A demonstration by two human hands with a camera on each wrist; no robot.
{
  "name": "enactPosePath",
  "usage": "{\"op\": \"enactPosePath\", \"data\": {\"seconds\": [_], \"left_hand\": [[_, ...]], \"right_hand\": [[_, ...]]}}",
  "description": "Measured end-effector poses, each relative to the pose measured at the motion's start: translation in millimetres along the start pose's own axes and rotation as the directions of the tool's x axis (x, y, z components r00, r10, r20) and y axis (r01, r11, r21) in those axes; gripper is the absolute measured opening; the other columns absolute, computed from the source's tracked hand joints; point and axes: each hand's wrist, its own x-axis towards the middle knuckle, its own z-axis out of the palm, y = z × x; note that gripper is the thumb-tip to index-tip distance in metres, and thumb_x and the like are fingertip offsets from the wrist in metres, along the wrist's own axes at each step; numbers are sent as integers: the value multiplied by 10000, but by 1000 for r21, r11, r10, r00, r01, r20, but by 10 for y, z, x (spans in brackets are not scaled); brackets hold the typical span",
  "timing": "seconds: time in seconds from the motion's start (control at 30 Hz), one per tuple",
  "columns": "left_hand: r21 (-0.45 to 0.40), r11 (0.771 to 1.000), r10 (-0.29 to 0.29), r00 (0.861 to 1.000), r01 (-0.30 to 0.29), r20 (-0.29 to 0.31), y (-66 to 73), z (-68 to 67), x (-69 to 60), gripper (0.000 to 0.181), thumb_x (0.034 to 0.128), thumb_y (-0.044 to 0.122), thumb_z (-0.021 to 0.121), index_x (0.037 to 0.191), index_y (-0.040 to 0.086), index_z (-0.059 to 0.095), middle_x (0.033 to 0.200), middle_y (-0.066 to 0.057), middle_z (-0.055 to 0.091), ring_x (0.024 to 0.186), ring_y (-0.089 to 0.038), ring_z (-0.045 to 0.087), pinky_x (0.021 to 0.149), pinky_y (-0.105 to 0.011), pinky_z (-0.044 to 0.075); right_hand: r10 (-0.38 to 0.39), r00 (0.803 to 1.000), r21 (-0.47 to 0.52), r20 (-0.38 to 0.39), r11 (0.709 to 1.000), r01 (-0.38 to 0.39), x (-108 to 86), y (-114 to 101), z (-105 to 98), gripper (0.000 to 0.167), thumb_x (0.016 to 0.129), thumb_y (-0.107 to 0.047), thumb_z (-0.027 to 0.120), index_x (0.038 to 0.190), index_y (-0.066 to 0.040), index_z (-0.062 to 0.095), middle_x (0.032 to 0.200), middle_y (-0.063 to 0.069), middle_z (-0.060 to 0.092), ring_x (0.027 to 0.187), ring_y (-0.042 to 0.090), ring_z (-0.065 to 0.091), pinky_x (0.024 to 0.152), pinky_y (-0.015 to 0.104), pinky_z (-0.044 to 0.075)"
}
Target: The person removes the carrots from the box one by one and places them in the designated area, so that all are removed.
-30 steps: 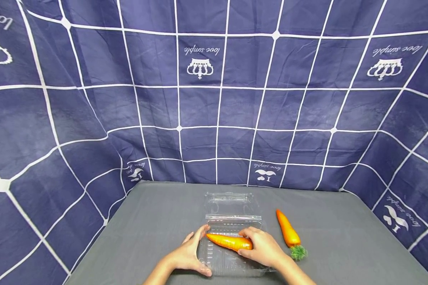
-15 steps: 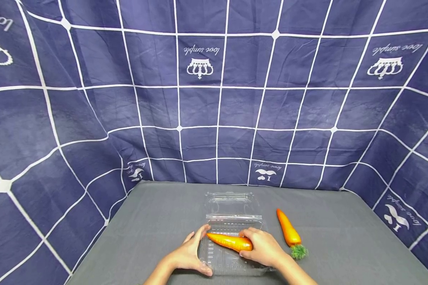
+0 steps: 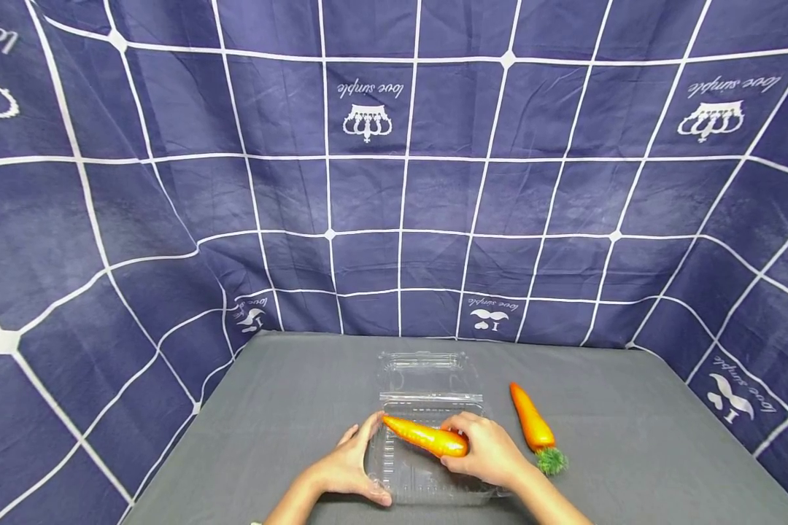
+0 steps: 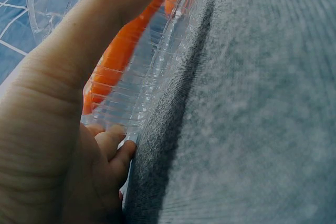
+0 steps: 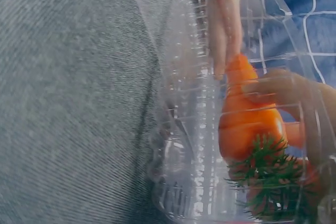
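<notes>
A clear plastic hinged box (image 3: 433, 485) lies open on the grey table, its lid folded back. My left hand (image 3: 351, 467) holds the box's left side, thumb at the near corner and fingertips at the far one. Over the inside, my right hand (image 3: 489, 452) grips an orange carrot (image 3: 423, 436) by its thick end. The carrot's tip is raised and points left, towards my left fingers. In the right wrist view its green tuft (image 5: 270, 169) shows through the clear wall; in the head view the hand hides it.
A second carrot (image 3: 532, 423) with a green tuft lies right of the box. The lid (image 3: 427, 375) reaches towards the back of the grey table (image 3: 302, 394). Blue cloth (image 3: 368, 197) with white lines hangs behind and on both sides.
The gripped carrot's tip has risen a little in the last half second, tilting it up. My left hand, the box and the second carrot look almost unmoved.
</notes>
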Motion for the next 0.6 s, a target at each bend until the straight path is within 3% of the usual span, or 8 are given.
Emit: {"op": "enactPosePath", "data": {"seconds": [0.23, 0.43, 0.6], "left_hand": [[-18, 1000, 9, 1000, -10, -5, 12, -10, -2, 1283, 570, 393, 936, 1511, -5, 162, 1548, -181, 304, 1435, -264, 269, 1118, -610, 23], [-17, 1000, 6, 1000, -6, -7, 28, -11, 3, 1277, 564, 392, 939, 1506, -9, 176, 1545, -162, 314, 1421, -316, 291, 1118, -614, 31], [-16, 1000, -1, 1000, 1, -3, 21, -4, -4, 1282, 566, 390, 937, 1508, -14, 168, 1545, -168, 309, 1415, -341, 297, 1118, -616, 27]], "right_hand": [[13, 1000, 58, -19, 998, -12, 19, -15, -71, 349, 667, -285, 860, 958, -239, 673, 843, -166, 579, 699, 4, 504, 596, 220, 436], [29, 996, 97, -81, 995, -21, 30, -24, -119, 339, 636, -243, 858, 903, -248, 649, 779, -177, 555, 657, -5, 500, 560, 195, 432], [82, 991, 127, -108, 990, -68, 32, -46, -164, 325, 644, -213, 843, 901, -232, 644, 756, -178, 537, 631, -13, 496, 567, 203, 449]]}}
